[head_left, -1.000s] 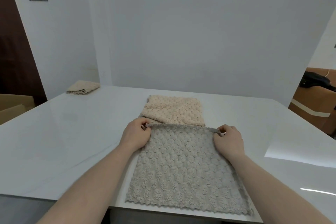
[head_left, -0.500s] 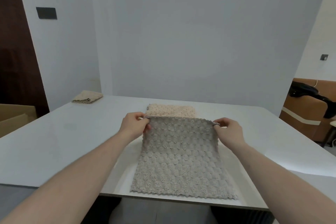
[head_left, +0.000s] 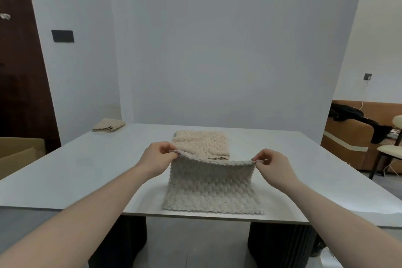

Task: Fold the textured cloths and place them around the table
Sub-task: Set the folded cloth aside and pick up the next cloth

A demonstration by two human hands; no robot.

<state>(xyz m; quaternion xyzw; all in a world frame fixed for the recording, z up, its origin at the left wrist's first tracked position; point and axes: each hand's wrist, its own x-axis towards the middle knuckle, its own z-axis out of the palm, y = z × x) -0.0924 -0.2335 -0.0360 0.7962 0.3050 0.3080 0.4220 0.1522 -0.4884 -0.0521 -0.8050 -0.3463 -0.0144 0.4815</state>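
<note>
Grey textured cloth (head_left: 212, 189) is the thing in hand, and it sits on the near part of the white table (head_left: 87, 172), the broadest thing in view, whose glossy top runs back to the pale wall. The cloth's near hem lies flat along the table's front edge, while its far edge is lifted clear of the top and sags slightly in the middle between the two hands. Behind it, just past the raised edge, lies a folded beige cloth (head_left: 201, 142) flat on the table, and well apart at the far left corner rests a second, smaller folded beige cloth (head_left: 108, 125). The left hand (head_left: 155, 159) pinches the far left corner of the grey cloth between thumb and curled fingertips (head_left: 173, 154), the corner poking out just above them. The right hand (head_left: 273, 165) pinches the far right corner the same way, thumb and forefinger closed on the hem and the remaining fingers curled behind. Both forearms reach in from the bottom of the view, one on either side of the cloth.
</note>
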